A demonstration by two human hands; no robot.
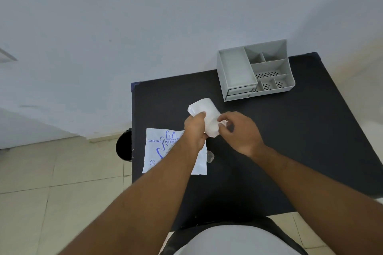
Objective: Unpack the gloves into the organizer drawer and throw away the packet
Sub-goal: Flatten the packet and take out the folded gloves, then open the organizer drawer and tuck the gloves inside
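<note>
A folded white stack of plastic gloves (208,117) is held above the black table (290,141). My left hand (194,130) grips its left edge and my right hand (240,132) pinches its right side. Flat on the table below my left wrist lies the white glove packet (163,151) with blue print, partly covered by my forearm. A small torn clear scrap (210,156) rests by its right edge. The grey organizer (256,70) stands at the table's far right corner, its top drawer (238,68) pulled open and holding nothing that I can see.
A black bin (124,147) stands on the tiled floor against the table's left side. A pale wall runs behind the table. The organizer's right half has several small open compartments, some with perforated bottoms.
</note>
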